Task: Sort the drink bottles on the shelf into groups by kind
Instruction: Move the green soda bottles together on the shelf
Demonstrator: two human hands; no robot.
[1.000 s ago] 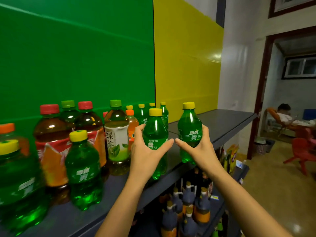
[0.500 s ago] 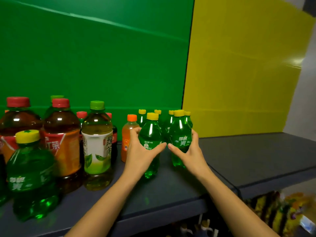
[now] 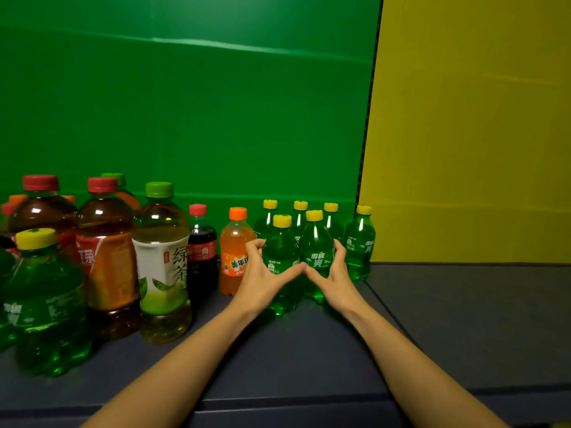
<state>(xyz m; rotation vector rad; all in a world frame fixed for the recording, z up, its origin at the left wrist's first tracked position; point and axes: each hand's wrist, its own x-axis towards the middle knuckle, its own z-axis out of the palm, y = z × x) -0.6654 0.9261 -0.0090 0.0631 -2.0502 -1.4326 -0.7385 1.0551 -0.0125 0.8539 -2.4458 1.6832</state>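
Two small green soda bottles with yellow caps stand side by side, touching, toward the back of the shelf (image 3: 463, 319), about midway along its visible length. The left green bottle (image 3: 279, 251) sits slightly nearer the front edge than the right green bottle (image 3: 315, 242).

Left grip (image 3: 262, 279): fingers curled round the outer left side of the left green bottle, thumb laid across its front. Right grip (image 3: 335, 273): fingers wrapped round the outer right side of the right green bottle, thumb across its front. The two thumb tips meet between the bottles. Both bases look level with the shelf surface; I cannot tell whether they are resting on it or lifted.

Just behind the pair, a back row of green bottles (image 3: 300, 223), three with the same yellow caps, stands near the back edge. A lone green bottle (image 3: 360, 242) of that kind stands just right of the row, by the seam in the shelf.

Left of the left grip, just beside it: a small orange soda bottle (image 3: 233, 251) with an orange cap. Then a small cola bottle (image 3: 200, 242) with a red cap. Then a taller green tea bottle (image 3: 162, 264) with a green cap, and two brown tea bottles (image 3: 105, 257) with red caps.

Toward the front edge at the left end stands a big green bottle (image 3: 43, 304) with a yellow cap.

Behind the shelf are a green panel (image 3: 185, 103) and, to its right, a yellow panel (image 3: 463, 118).
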